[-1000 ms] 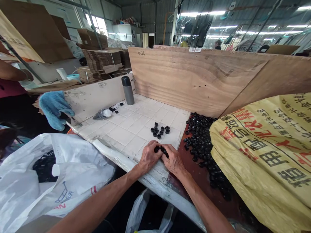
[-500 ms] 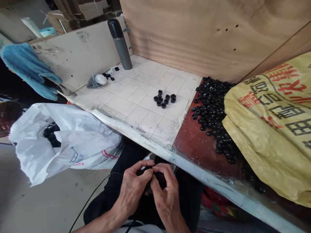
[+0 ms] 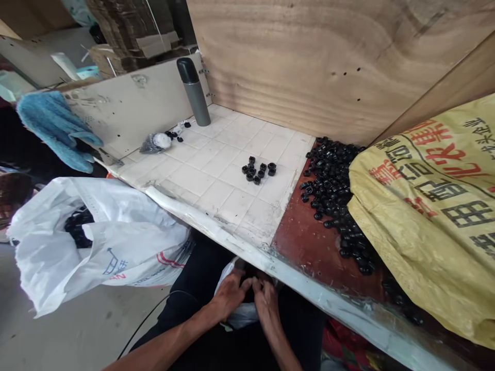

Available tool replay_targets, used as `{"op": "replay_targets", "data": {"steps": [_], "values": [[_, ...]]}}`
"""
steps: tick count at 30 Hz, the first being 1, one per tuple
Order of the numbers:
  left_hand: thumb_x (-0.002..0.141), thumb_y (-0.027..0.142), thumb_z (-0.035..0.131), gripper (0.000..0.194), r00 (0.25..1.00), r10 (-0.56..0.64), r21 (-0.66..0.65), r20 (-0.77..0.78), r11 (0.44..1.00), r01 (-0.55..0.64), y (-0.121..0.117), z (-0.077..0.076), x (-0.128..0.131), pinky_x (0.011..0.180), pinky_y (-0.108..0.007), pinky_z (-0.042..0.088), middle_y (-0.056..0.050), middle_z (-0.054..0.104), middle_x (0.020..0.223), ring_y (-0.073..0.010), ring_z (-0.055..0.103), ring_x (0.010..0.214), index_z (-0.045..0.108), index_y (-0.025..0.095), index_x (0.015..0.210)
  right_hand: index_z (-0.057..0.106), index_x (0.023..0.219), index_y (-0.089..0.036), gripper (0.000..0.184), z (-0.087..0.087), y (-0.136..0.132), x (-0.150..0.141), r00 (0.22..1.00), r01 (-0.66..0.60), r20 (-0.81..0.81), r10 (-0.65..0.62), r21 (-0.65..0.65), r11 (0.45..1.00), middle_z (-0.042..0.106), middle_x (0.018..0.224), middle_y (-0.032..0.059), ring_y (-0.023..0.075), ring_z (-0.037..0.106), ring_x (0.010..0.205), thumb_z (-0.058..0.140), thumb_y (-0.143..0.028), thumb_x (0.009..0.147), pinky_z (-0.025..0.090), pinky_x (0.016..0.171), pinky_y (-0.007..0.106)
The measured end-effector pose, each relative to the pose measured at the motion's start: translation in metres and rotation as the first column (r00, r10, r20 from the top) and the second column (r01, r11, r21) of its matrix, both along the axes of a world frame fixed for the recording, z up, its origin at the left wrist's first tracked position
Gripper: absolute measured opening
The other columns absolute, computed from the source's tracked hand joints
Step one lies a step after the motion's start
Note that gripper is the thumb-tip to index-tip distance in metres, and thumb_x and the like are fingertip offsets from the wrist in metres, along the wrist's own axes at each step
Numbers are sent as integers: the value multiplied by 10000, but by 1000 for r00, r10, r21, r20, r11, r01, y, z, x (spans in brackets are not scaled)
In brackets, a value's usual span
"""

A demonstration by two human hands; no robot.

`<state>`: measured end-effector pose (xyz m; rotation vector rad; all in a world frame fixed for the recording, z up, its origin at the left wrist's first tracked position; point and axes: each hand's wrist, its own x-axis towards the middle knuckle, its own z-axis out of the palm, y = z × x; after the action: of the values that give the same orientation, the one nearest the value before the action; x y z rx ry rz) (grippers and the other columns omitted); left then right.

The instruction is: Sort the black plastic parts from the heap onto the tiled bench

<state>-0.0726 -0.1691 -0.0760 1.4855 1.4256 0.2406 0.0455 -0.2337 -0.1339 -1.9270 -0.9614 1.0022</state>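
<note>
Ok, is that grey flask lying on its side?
No, the grey metal flask with a black cap stands upright on the white tiled board, near the tall plywood panel.

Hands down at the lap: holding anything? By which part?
Cannot be told. The left hand and right hand meet close together above a white plastic bag, fingers curled downward; anything gripped is hidden.

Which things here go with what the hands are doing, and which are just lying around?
Going with the hands:
- left hand and right hand, at a small white plastic bag
- small black rings
- big white bag, with black rings inside

Just lying around:
- grey flask
- blue towel
- yellow printed sack
</note>
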Motion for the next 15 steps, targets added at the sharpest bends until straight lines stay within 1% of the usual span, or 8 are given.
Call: {"op": "replay_targets", "data": {"steps": [2, 4, 6, 7, 9, 10, 13, 15], "values": [[894, 393, 555, 288, 988, -131, -54, 87, 989, 136, -6, 27, -19, 612, -277, 473, -24, 680, 680, -193, 641, 682, 692, 182, 753, 706, 1059, -194, 324, 42, -15, 4, 988, -148, -20, 151, 104, 984, 745, 997, 113, 260, 716, 931, 457, -367, 943, 577, 826, 367], [943, 440, 513, 345, 973, -165, 7, 162, 986, 166, 6, 58, -33, 562, -259, 454, -4, 651, 658, -167, 616, 631, 668, 185, 770, 672, 1068, -228, 222, 87, -14, 14, 940, -335, 50, 337, 314, 888, 719, 1024, 80, 210, 699, 922, 479, -264, 964, 570, 811, 303], [949, 407, 535, 279, 982, -146, 331, 123, 938, 98, 41, 79, -38, 699, -279, 504, -15, 664, 778, -169, 632, 732, 651, 199, 804, 645, 1082, -238, 197, 119, 11, 30, 931, -363, 228, 285, 487, 794, 688, 1098, 79, 208, 669, 1020, 504, -182, 956, 538, 925, 329], [928, 402, 573, 218, 987, -120, 513, 108, 857, 48, 67, 83, -36, 806, -312, 518, -33, 676, 889, -187, 646, 825, 656, 207, 876, 622, 1138, -236, 223, 126, 32, 40, 920, -369, 323, 220, 535, 760, 665, 1155, 95, 226, 641, 1096, 509, -174, 955, 517, 974, 368], [858, 463, 662, 316, 996, -35, 709, 79, 705, -32, 126, 80, -25, 996, -404, 484, -90, 620, 1190, -258, 613, 1090, 640, 223, 1063, 513, 1347, -205, 437, 126, 85, 59, 850, -418, 513, 123, 513, 750, 556, 1350, 164, 307, 523, 1279, 598, -263, 922, 456, 1056, 489], [837, 511, 674, 443, 997, 11, 726, 73, 685, -61, 157, 74, -17, 1049, -435, 455, -111, 559, 1302, -288, 564, 1197, 608, 221, 1165, 412, 1446, -180, 635, 120, 115, 68, 808, -432, 579, 104, 464, 773, 438, 1469, 209, 364, 415, 1375, 661, -339, 885, 404, 1088, 563], [938, 545, 509, 559, 995, 55, 677, 84, 729, -98, 240, 58, 13, 1137, -465, 370, -161, 426, 1464, -314, 442, 1358, 483, 171, 1353, 161, 1564, -132, 1122, 97, 199, 85, 718, -432, 691, 88, 342, 835, 175, 1585, 303, 486, 195, 1459, 788, -550, 732, 326, 1068, 689], [974, 495, 452, 539, 996, -6, 708, 89, 703, -59, 276, 54, 32, 1175, -491, 308, -185, 404, 1487, -327, 373, 1414, 449, 140, 1379, 118, 1571, -116, 1237, 86, 243, 89, 664, -460, 742, 96, 304, 834, 120, 1592, 327, 508, 164, 1460, 791, -643, 676, 297, 1071, 694]]}}
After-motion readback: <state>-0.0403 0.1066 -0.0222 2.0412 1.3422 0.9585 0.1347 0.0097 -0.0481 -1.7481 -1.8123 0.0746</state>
